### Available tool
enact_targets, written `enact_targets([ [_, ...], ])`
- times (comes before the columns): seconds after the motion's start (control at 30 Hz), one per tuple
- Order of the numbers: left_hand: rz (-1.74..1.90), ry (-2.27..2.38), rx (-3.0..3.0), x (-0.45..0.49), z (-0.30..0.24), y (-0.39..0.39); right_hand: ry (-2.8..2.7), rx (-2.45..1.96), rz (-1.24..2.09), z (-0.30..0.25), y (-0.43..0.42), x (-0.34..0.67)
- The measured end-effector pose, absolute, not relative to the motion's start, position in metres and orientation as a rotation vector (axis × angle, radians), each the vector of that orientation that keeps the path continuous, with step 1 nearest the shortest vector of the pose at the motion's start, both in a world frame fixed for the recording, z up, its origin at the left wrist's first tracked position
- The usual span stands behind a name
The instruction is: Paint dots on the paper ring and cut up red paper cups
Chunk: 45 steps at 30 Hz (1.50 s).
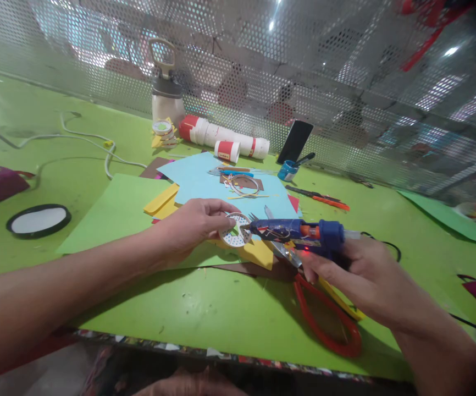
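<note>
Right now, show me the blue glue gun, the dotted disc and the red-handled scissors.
Blue glue gun point(289, 227), head view: on its body.
Dotted disc point(233, 238), head view: on its dotted face.
Red-handled scissors point(299, 287), head view: on the red handle.

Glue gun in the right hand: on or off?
Powered on, most likely: a red light glows on the glue gun in the right hand. Can't tell if glue is flowing.

From my end, the glue gun point(277, 230) looks like smooth plastic with a slight shine; the round disc point(238, 239) has a papery face. I see scissors point(347, 349) with slick plastic handles and metal blades. The tabletop point(180, 300) is smooth, faintly glossy, the blue sheet point(194, 187) matt paper, the screen point(304, 82) perforated metal.
</note>
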<state>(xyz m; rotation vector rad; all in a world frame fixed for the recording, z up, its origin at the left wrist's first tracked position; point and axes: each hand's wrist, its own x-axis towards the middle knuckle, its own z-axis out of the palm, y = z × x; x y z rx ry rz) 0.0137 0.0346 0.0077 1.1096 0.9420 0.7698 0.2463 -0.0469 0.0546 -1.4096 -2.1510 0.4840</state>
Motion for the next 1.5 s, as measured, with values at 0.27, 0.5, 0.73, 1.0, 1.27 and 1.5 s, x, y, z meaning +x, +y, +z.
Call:
enact_targets([
  [0.27, 0.768, 0.917, 1.097, 0.012, 0.006, 0.036, -2.190, -1.416, 0.526, 0.056, -0.050, 0.249],
  [0.5, 0.748, 0.924, 1.126, 0.013, 0.008, 0.035, -2.144, -1.447, 0.514, 0.053, -0.047, 0.247],
  [0.73, 0.767, 0.903, 1.107, 0.011, 0.007, 0.037, -2.094, -1.400, 0.504, 0.057, -0.047, 0.247],
  [1.0, 0.771, 0.862, 1.033, 0.010, 0.003, 0.039, -2.003, -1.436, 0.521, 0.057, -0.050, 0.250],
  [1.27, 0.746, 0.834, 0.968, 0.010, 0.001, 0.038, -2.011, -1.441, 0.483, 0.057, -0.047, 0.257],
  [1.5, 0.739, 0.845, 1.002, 0.011, 0.002, 0.037, -1.932, -1.442, 0.511, 0.058, -0.047, 0.260],
])
